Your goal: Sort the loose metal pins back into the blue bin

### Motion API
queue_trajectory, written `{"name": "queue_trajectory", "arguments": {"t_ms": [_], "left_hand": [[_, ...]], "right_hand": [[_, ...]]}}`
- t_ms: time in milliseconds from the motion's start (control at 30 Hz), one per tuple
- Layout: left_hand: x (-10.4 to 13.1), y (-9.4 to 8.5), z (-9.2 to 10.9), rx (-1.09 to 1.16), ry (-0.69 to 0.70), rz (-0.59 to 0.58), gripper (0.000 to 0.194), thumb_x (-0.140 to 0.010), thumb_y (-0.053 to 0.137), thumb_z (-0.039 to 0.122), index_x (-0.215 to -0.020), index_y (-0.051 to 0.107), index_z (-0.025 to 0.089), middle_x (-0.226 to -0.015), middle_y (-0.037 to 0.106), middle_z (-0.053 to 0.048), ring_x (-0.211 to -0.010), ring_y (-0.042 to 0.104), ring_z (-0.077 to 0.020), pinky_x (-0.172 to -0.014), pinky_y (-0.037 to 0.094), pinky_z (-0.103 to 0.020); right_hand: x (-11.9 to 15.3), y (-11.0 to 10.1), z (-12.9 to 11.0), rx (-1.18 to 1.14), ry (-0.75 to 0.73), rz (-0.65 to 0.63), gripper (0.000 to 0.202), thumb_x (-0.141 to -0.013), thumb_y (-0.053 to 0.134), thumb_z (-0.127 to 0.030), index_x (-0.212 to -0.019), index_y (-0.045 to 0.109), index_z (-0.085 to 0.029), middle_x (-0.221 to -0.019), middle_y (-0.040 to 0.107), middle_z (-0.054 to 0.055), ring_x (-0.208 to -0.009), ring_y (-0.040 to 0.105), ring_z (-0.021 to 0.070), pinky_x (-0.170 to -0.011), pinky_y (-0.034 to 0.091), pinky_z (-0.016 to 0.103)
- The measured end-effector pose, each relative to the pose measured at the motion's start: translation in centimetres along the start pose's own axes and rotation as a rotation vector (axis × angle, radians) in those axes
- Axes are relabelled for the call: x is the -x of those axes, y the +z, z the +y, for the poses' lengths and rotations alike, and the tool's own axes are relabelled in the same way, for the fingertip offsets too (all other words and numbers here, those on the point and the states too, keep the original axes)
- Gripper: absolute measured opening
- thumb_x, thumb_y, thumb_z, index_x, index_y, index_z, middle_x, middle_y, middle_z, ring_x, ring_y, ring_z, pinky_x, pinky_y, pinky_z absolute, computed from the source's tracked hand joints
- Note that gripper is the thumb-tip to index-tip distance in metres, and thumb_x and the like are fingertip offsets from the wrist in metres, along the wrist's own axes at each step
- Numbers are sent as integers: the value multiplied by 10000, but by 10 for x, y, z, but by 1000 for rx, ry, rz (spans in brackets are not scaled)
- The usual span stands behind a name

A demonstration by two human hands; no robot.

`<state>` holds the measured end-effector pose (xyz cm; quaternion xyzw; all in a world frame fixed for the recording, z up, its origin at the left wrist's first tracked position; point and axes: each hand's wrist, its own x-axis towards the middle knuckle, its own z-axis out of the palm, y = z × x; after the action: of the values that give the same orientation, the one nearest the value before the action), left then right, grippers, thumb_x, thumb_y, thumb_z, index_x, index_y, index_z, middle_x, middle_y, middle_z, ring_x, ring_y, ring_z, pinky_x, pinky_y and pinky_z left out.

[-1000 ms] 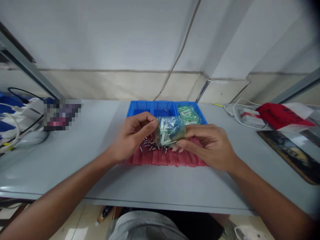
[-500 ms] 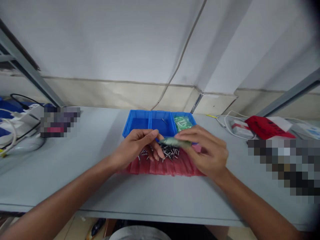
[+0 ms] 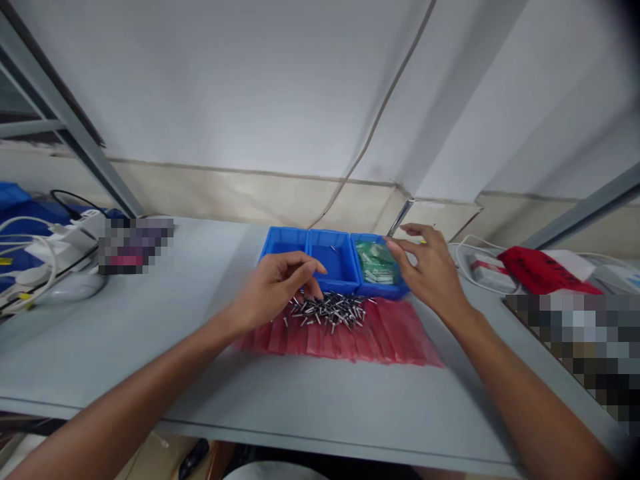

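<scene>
A pile of small metal screws [image 3: 335,311] lies on red plastic bags [image 3: 400,333] spread over the table. Behind it stand three joined blue bins [image 3: 334,259]; the right one holds green packets [image 3: 375,263], the middle one a single screw [image 3: 335,250]. My left hand [image 3: 283,283] hovers at the left edge of the pile, fingers curled; whether anything small is between the fingertips cannot be made out. Over the right edge of the right bin is my right hand [image 3: 427,270], fingers apart and holding nothing.
On the left of the grey table [image 3: 165,320] are a mouse [image 3: 77,287], a power strip [image 3: 80,233] and white cables. To the right lie a red packet [image 3: 545,267], a white box [image 3: 493,272] and a coiled cable. Blurred-out items sit on both sides.
The green packet that was in my right hand now lies with the others in the right bin. My right hand has let go and moved up and right. The view has shifted slightly.
</scene>
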<state>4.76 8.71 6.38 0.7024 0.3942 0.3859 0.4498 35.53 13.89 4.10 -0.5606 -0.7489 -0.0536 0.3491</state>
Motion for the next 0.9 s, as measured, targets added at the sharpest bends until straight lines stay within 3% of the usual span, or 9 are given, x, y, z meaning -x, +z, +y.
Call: {"name": "queue_trajectory", "arguments": {"t_ms": [100,200,367,500,633,667,733,800,900], "left_hand": [[-5,-8,-7,-490,213,161,343,-1051,489,371,-907,733,177,-939,773,-58,-910,695,-197,-786,547,-335],[-10,-12,-21,-785,367,156,259,-1042,506,291,-1081,726,161,-1056,761,-81,-1074,663,-251,-942,568,-442],[-14,-10,-44,-948,439,43,310,-1041,528,289,-1272,675,144,-1389,660,-137,-1387,554,-292,-1157,502,-533],[-14,-12,-48,-963,446,-9,367,-1054,516,353,-1324,662,152,-1472,605,-159,-1412,558,-293,-1168,510,-527],[-14,-15,-46,-969,490,-45,343,-1046,534,370,-1280,703,184,-1484,596,-153,-1384,588,-303,-1136,546,-519],[-13,-16,-46,-977,506,-53,335,-1043,542,371,-1264,713,188,-1482,598,-151,-1392,580,-309,-1139,544,-525],[-13,-16,-47,-985,537,-59,319,-1042,543,358,-1236,730,187,-1473,606,-151,-1401,569,-318,-1138,544,-530],[-13,-16,-48,-983,565,-52,301,-1047,531,324,-1205,744,183,-1457,619,-153,-1394,574,-320,-1123,558,-531],[-14,-16,-51,-961,601,-35,271,-1042,543,293,-1178,753,189,-1436,639,-140,-1382,587,-310,-1107,576,-520]], "right_hand": [[6,-8,-5,54,-106,-156,458,-1072,410,-455,-1233,761,-209,-1270,745,97,-1175,695,301,-1045,525,489],[7,-7,0,66,-172,-266,409,-1063,454,-428,-1255,748,-218,-1291,751,62,-1207,700,298,-1058,536,487],[2,1,10,109,-203,-281,361,-1034,517,-388,-1197,771,-190,-1319,735,85,-1225,695,298,-1059,541,485],[-4,2,15,154,-218,-256,336,-1017,542,-386,-1111,785,-173,-1205,779,118,-1217,694,330,-1035,542,514],[-4,-14,8,171,-234,-176,337,-1018,537,-375,-1057,775,-140,-1191,771,160,-1220,676,351,-1038,516,522],[-2,-21,2,162,-249,-146,322,-1020,533,-358,-1065,766,-140,-1199,767,155,-1184,689,329,-1022,520,491],[7,-36,-17,117,-325,-85,252,-1012,548,-303,-968,757,-169,-1018,796,98,-973,735,257,-896,544,399],[19,-46,-39,144,-424,-257,193,-984,585,-251,-886,744,-200,-886,789,43,-806,737,215,-729,522,339],[37,-46,-67,426,-449,-521,140,-903,655,-135,-812,724,-217,-767,764,28,-685,727,242,-575,416,338]]}}
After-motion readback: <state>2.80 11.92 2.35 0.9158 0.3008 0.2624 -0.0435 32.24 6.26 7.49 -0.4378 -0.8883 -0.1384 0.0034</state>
